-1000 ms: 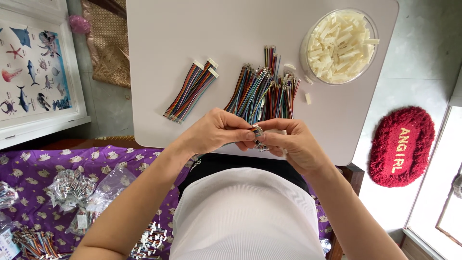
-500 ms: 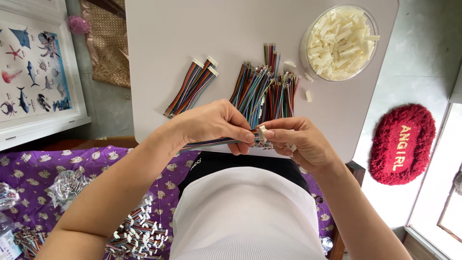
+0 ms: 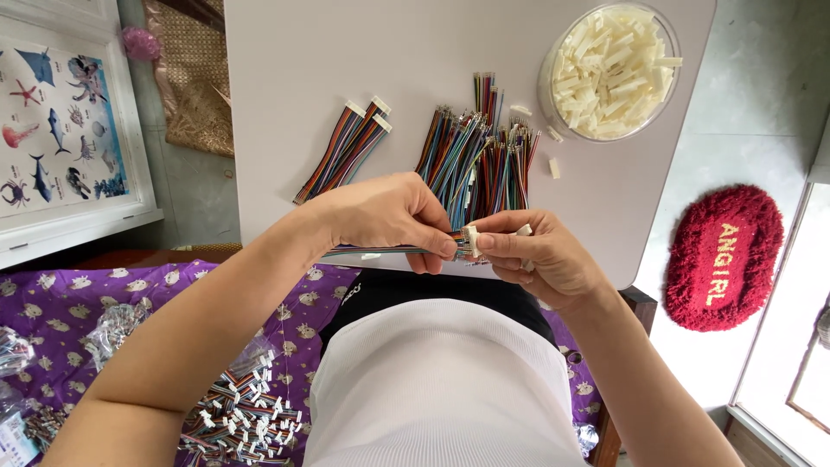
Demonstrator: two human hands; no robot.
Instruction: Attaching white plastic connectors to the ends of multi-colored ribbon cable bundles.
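Here, at the near edge of the tabletop (image 3: 346, 60), the left hand (image 3: 389, 216) pinches a flat multicoloured wire strip (image 3: 372, 252) level, its end meeting the small white connector (image 3: 471, 240) clamped by the right hand (image 3: 540, 255), evidently so they line up

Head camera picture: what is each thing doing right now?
Left hand: pinching striped wire strip.
Right hand: pinching white connector.
White connector: at wire tips.
Wire strip: flat between hands.
Loose wires: piled on table.
Round tub: open, full of white connectors.
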